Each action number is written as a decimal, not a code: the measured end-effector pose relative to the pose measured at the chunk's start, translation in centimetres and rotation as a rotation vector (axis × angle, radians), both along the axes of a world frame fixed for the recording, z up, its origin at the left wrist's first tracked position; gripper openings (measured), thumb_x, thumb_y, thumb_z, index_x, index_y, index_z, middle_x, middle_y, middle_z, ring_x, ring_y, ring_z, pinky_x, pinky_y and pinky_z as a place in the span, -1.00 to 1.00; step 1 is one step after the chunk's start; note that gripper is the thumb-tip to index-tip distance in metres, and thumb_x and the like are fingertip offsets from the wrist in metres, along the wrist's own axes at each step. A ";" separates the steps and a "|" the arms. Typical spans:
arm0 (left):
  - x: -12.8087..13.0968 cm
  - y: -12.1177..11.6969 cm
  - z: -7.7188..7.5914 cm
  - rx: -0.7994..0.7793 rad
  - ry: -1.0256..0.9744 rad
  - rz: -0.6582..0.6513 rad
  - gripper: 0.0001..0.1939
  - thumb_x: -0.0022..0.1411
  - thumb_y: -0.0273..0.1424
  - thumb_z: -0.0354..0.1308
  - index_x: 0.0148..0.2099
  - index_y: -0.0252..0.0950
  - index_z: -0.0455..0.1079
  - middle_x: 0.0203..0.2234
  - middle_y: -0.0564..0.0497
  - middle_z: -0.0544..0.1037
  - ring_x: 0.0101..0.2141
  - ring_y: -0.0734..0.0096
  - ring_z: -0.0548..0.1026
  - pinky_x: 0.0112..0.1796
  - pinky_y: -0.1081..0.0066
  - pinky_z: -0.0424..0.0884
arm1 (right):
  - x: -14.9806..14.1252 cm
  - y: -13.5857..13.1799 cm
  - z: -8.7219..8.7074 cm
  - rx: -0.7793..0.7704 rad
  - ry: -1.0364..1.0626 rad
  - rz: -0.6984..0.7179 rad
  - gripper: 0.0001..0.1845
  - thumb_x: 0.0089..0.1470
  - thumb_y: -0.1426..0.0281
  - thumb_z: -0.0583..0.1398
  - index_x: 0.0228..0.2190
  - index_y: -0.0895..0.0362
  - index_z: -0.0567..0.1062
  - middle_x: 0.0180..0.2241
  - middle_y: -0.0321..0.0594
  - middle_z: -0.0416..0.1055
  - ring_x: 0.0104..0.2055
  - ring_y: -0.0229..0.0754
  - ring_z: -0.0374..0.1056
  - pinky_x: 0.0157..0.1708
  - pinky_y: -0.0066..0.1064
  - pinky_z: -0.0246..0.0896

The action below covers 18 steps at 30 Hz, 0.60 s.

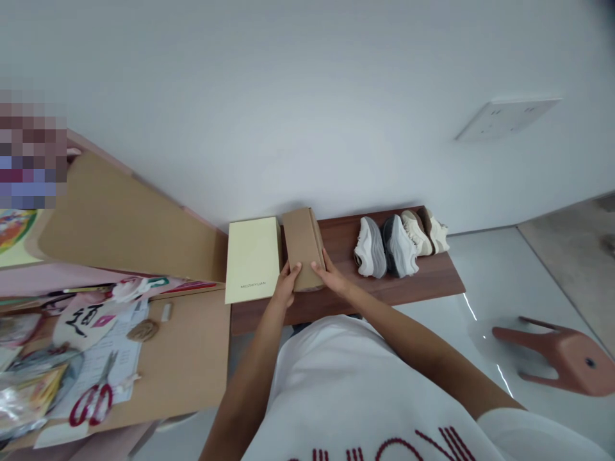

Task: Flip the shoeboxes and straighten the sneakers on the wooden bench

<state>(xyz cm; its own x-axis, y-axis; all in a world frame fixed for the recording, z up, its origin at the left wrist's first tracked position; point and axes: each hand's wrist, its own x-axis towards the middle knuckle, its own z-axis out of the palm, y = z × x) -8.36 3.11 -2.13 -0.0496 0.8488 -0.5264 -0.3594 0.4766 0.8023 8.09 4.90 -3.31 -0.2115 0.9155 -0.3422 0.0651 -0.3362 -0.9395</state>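
Observation:
A closed brown cardboard box [303, 240] lies on the dark wooden bench top [343, 246], against the wall side. My left hand [287, 283] grips its near left corner, thumb on top. My right hand [330, 274] holds the near right side, its thumb also on the lid. Just left of it is a pale yellow box [252, 256] printed "MEIZHIYUAN". Towards the right end of the bench lie a pair of white and grey sneakers [372, 246] and a pair of cream and brown shoes [417, 234], turned on their sides.
On the left, a cardboard-covered desk [192, 352] carries red-handled scissors [93, 397], papers, plastic bags and a brown hair clip-like item [143, 330]. A brown panel [129, 224] rises behind it. A reddish plastic stool [562, 355] stands on the floor at right. A socket plate [509, 117] is on the wall.

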 end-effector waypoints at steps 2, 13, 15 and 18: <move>0.2 -0.2 0.2 0.005 -0.006 0.002 -0.31 0.11 -0.10 0.39 0.24 -0.20 0.38 0.08 -0.15 0.56 0.07 0.14 0.52 0.12 0.16 0.43 | 0.0 -0.4 -0.1 0.003 0.069 -0.007 -0.01 0.09 -0.17 0.21 0.39 -0.06 0.05 0.29 -0.19 0.28 0.39 -0.01 0.07 0.39 -0.02 -0.09; 1.7 0.2 -1.4 -0.263 -0.135 0.014 -0.38 0.29 0.12 0.07 0.18 -0.18 0.43 0.05 -0.16 0.58 0.06 0.09 0.52 0.00 0.18 0.49 | 3.8 -0.7 -0.9 0.054 -0.041 -0.033 0.06 0.08 -0.25 0.15 0.41 -0.04 -0.02 0.40 -0.22 0.07 0.47 -0.02 -0.13 0.44 -0.06 -0.32; 1.9 0.2 -2.6 -0.341 -0.092 0.003 -0.43 0.32 0.09 0.04 0.14 -0.19 0.45 0.05 -0.16 0.57 0.06 0.11 0.53 -0.04 0.21 0.50 | 4.9 -0.4 -1.0 0.077 -0.064 -0.060 0.06 0.09 -0.26 0.11 0.41 -0.01 -0.03 0.42 -0.22 -0.01 0.48 -0.04 -0.17 0.44 -0.08 -0.33; 2.4 0.1 -4.6 -0.439 -0.007 0.006 -0.47 0.33 0.05 0.07 0.12 -0.20 0.44 0.11 -0.18 0.52 0.09 0.13 0.50 -0.05 0.23 0.49 | 7.3 0.1 -1.4 0.130 -0.113 -0.108 -0.02 0.13 -0.22 0.09 0.40 -0.03 0.02 0.43 -0.25 -0.02 0.47 -0.08 -0.16 0.44 -0.12 -0.34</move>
<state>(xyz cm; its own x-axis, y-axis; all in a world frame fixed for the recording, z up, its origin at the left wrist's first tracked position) -5.98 3.24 -6.77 -0.0486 0.5443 -0.8375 -0.3678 0.7698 0.5216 15.34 5.01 -4.72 -0.0767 0.9688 -0.2357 0.1428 -0.2233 -0.9642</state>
